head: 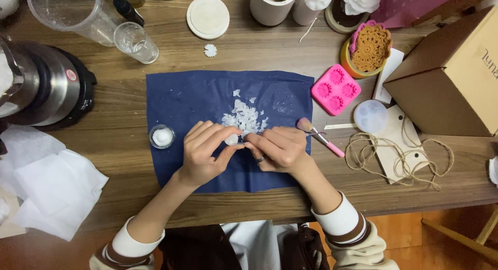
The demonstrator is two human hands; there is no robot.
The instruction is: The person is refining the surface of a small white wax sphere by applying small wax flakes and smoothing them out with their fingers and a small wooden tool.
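White, and small enough to lose, the wax piece (232,139) sits pinched between thumb and fingertips of the left hand (205,153), over the near half of the navy cloth (176,101). The right hand (277,148) meets it from the other side, its grip pressed together on the piece's edge, fingers curled, a ring on one of them. With both hands squeezing so small and brittle-looking a thing, I judge it could snap or crumble, and a slip would likely drop it among the heap of white wax flakes (244,116) just beyond, where it would be hard to pick out.

Beside the right hand lies a pink-handled brush (319,135), partly off the cloth; a shifting wrist could knock it off the wooden tabletop (119,140). Near the left hand stands a little glass jar of white wax (162,136), which a sweeping forearm might tip.

Further off are a pink silicone mould (336,89), loose twine (399,156), a clear cup (136,42) and a metal melting pot (41,86), well apart from the hands.
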